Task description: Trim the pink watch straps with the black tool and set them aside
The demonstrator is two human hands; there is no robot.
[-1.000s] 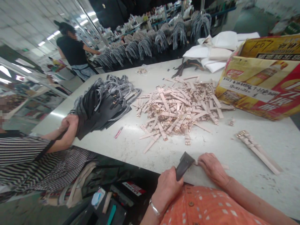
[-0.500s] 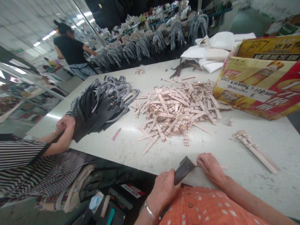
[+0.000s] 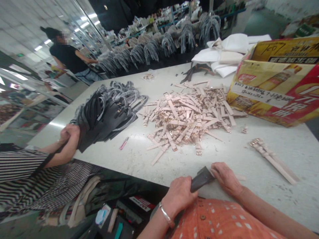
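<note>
My left hand (image 3: 181, 192) is closed in a fist around a dark grey, flat, folded-looking strip (image 3: 202, 179), whose exact kind I cannot make out. Its far end meets the fingertips of my right hand (image 3: 226, 179). Those fingers are pinched together, and the end of a pale pink strap (image 3: 240, 178) sticks out behind them; the rest of it is hidden. Ahead lies a big heap of pale pink buckle straps (image 3: 184, 114) with gold buckles. To the right, a few more straps (image 3: 274, 161) lie side by side on the table (image 3: 139, 159).
A printed cardboard box (image 3: 271, 86) stands at the right. Dark grey bag pieces with handles (image 3: 107, 113) are piled at the left, gripped by a co-worker's hands (image 3: 71, 136). A pink cutter (image 3: 124, 143) lies between the piles. White bundles (image 3: 224, 54) sit at the back.
My left hand and the dark strip have moved right and the strip has turned flatter. My right hand has shifted slightly right. A person in the background has moved left.
</note>
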